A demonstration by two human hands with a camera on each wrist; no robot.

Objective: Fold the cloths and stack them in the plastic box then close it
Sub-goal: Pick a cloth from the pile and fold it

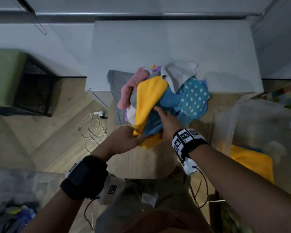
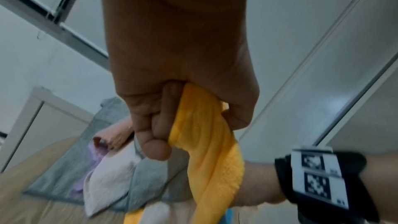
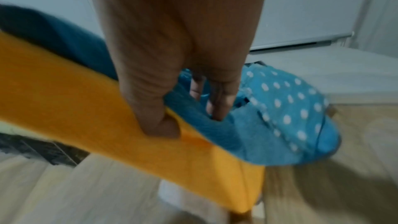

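A heap of loose cloths lies at the front edge of the white table (image 1: 158, 44) and overhangs it. My left hand (image 1: 134, 137) (image 2: 155, 125) grips a bunched corner of the yellow cloth (image 1: 149, 98) (image 2: 211, 151) below the heap. My right hand (image 1: 165, 120) (image 3: 187, 115) has its fingers dug into a fold of the blue cloth (image 1: 171, 100) (image 3: 204, 127), and its thumb presses the yellow cloth (image 3: 86, 100). A polka-dot cloth (image 1: 193, 96) (image 3: 290, 108) lies to the right. The clear plastic box (image 1: 225, 128) stands open on the right, with a folded yellow cloth (image 1: 252, 162) inside.
A pink cloth (image 1: 129, 88), a pale grey one (image 1: 178, 73) and a dark grey one (image 1: 118, 91) belong to the heap. A black wire crate (image 1: 34, 88) stands on the floor at left. A white cable and charger (image 1: 94, 121) lie on the wooden floor.
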